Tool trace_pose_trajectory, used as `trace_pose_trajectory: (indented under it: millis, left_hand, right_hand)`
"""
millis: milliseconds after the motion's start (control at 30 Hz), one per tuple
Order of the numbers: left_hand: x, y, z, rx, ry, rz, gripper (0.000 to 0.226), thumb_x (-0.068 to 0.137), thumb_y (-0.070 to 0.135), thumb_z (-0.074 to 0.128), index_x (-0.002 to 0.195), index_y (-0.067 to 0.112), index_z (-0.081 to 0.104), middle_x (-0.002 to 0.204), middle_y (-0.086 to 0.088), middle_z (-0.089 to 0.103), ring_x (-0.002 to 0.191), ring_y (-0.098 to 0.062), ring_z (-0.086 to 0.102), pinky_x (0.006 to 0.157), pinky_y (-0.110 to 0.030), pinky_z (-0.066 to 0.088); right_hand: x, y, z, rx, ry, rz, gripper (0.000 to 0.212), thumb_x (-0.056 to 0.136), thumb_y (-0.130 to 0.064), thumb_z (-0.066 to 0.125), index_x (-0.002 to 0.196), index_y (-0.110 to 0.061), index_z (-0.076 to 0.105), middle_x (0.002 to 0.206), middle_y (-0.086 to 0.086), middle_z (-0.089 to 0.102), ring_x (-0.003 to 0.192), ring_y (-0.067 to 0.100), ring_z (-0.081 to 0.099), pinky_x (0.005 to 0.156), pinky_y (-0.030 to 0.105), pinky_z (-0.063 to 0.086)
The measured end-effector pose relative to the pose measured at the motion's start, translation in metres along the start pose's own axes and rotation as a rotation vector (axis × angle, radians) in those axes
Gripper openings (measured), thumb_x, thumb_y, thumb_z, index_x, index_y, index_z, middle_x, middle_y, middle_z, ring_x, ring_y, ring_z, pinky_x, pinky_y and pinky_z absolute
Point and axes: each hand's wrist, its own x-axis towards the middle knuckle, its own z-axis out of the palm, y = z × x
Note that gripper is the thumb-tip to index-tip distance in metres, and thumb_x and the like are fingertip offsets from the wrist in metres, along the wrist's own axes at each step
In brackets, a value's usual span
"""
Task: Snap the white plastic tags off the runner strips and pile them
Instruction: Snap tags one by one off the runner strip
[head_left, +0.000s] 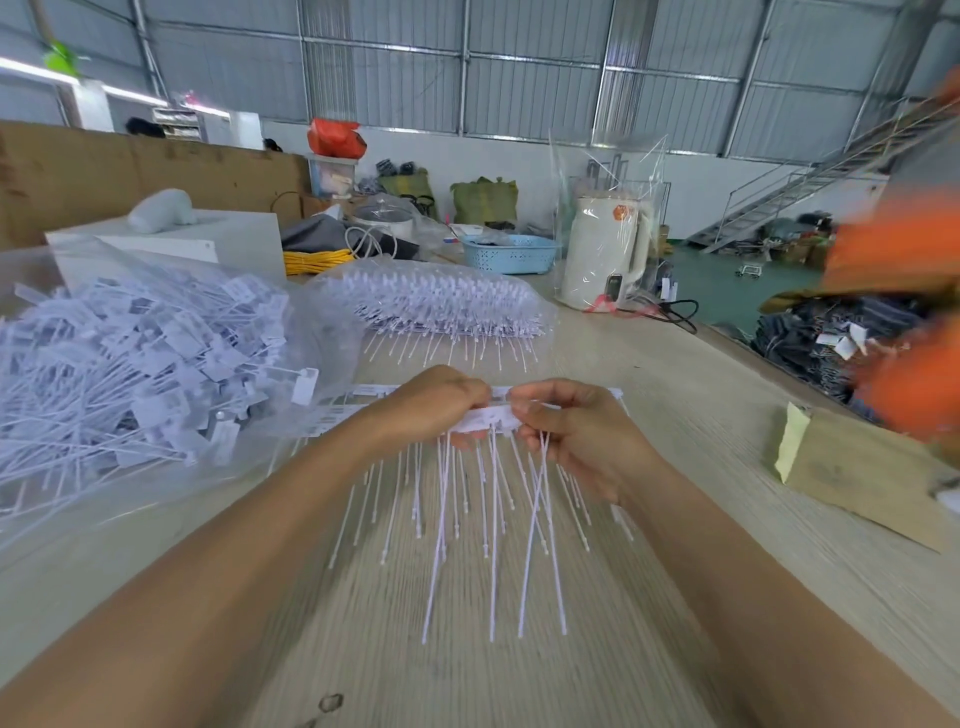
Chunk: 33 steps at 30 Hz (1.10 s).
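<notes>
A white runner strip of tags (491, 415) hangs between my two hands over the wooden table (701, 415), its long thin tails (493, 519) dangling toward me. My left hand (431, 405) grips the strip's left part with curled fingers. My right hand (576, 436) pinches the tags just to the right of it. More strip sticks out left (337, 410) and right (608, 392) of the hands. A big pile of loose snapped tags (140, 364) lies on clear plastic at the left.
A stack of unsnapped strips in a clear bag (441, 306) lies beyond my hands. A brown paper packet (857, 467) sits at the right edge. A blue basket (511, 253), a bagged white kettle (605, 254) and a white box (171, 244) stand at the back. Blurred orange cloth (904, 322) shows at right.
</notes>
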Motion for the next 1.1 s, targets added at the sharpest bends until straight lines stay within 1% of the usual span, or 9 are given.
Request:
trace_pose_trajectory:
  millis: [133, 300, 433, 533, 733, 867, 900, 1000, 1100]
  left_hand:
    - [-0.003, -0.004, -0.001, -0.044, -0.118, -0.028, 0.033, 0.095, 0.025, 0.049, 0.077, 0.007, 0.070, 0.069, -0.004, 0.071, 0.060, -0.018, 0.064, 0.079, -0.033, 0.049]
    - [-0.008, -0.002, -0.001, -0.098, -0.111, 0.040, 0.039, 0.094, 0.022, 0.055, 0.058, 0.012, 0.064, 0.051, 0.000, 0.058, 0.047, -0.012, 0.049, 0.055, -0.022, 0.043]
    - [-0.007, -0.001, 0.002, -0.117, -0.099, 0.021, 0.047, 0.092, 0.024, 0.057, 0.046, 0.018, 0.057, 0.043, 0.003, 0.047, 0.042, -0.008, 0.041, 0.054, -0.023, 0.033]
    - [-0.006, -0.001, 0.002, -0.232, -0.122, -0.041, 0.037, 0.090, 0.020, 0.060, 0.053, 0.015, 0.058, 0.043, 0.004, 0.042, 0.042, -0.009, 0.037, 0.051, -0.024, 0.028]
    - [-0.005, -0.004, -0.002, -0.524, -0.304, -0.252, 0.021, 0.092, 0.018, 0.049, 0.072, 0.015, 0.053, 0.045, 0.007, 0.033, 0.039, -0.004, 0.026, 0.047, -0.018, 0.022]
    - [-0.008, 0.001, -0.007, -0.729, -0.502, -0.283, 0.030, 0.083, 0.016, 0.048, 0.055, 0.017, 0.057, 0.040, 0.011, 0.029, 0.032, -0.002, 0.025, 0.044, -0.015, 0.024]
    - [-0.010, 0.003, -0.009, -0.715, -0.498, -0.264, 0.029, 0.082, 0.017, 0.050, 0.054, 0.017, 0.058, 0.040, 0.010, 0.030, 0.032, -0.002, 0.025, 0.042, -0.015, 0.025]
    - [-0.010, 0.001, -0.007, -0.486, -0.284, -0.163, 0.028, 0.092, 0.019, 0.053, 0.065, 0.013, 0.059, 0.043, 0.006, 0.036, 0.037, -0.006, 0.028, 0.041, -0.017, 0.024]
    - [-0.008, -0.004, -0.003, -0.201, -0.107, -0.057, 0.035, 0.092, 0.030, 0.056, 0.061, 0.016, 0.059, 0.051, 0.003, 0.048, 0.046, -0.011, 0.036, 0.045, -0.019, 0.026]
  right_hand:
    - [0.004, 0.002, -0.005, -0.097, -0.004, 0.000, 0.006, 0.085, 0.004, 0.061, 0.089, 0.003, 0.066, 0.069, 0.013, 0.060, 0.053, 0.014, 0.053, 0.051, 0.019, 0.047]
    - [0.002, 0.005, -0.008, -0.295, -0.068, -0.048, 0.005, 0.085, -0.002, 0.065, 0.081, 0.001, 0.068, 0.052, 0.001, 0.059, 0.046, 0.008, 0.054, 0.050, 0.019, 0.046]
    - [0.001, 0.004, -0.005, -0.311, -0.023, -0.110, 0.007, 0.083, 0.003, 0.065, 0.077, 0.005, 0.064, 0.050, 0.004, 0.057, 0.042, 0.008, 0.053, 0.045, 0.018, 0.046]
    - [0.001, 0.004, -0.002, -0.344, 0.010, -0.155, 0.008, 0.084, 0.005, 0.064, 0.076, 0.003, 0.061, 0.056, 0.010, 0.055, 0.042, 0.009, 0.053, 0.044, 0.021, 0.048]
    - [-0.002, -0.002, -0.001, -0.543, 0.004, -0.313, 0.015, 0.083, 0.005, 0.065, 0.072, -0.004, 0.062, 0.052, 0.003, 0.055, 0.040, 0.009, 0.054, 0.043, 0.027, 0.052]
    - [-0.001, -0.008, -0.014, -0.913, 0.124, -0.528, 0.012, 0.080, 0.008, 0.065, 0.072, -0.002, 0.062, 0.069, -0.001, 0.054, 0.055, 0.004, 0.054, 0.052, 0.020, 0.049]
    - [0.000, -0.011, -0.023, -0.878, 0.175, -0.478, 0.011, 0.081, 0.007, 0.064, 0.074, -0.002, 0.063, 0.071, 0.002, 0.055, 0.053, 0.005, 0.055, 0.049, 0.022, 0.050]
    - [0.003, -0.027, -0.053, -0.377, 0.327, -0.233, 0.004, 0.084, 0.004, 0.062, 0.080, 0.003, 0.061, 0.064, 0.009, 0.051, 0.038, 0.006, 0.049, 0.039, 0.018, 0.044]
    - [0.006, -0.037, -0.072, 0.156, 0.309, 0.002, 0.011, 0.090, 0.005, 0.050, 0.081, 0.005, 0.055, 0.068, 0.007, 0.041, 0.036, 0.005, 0.039, 0.034, 0.012, 0.036]
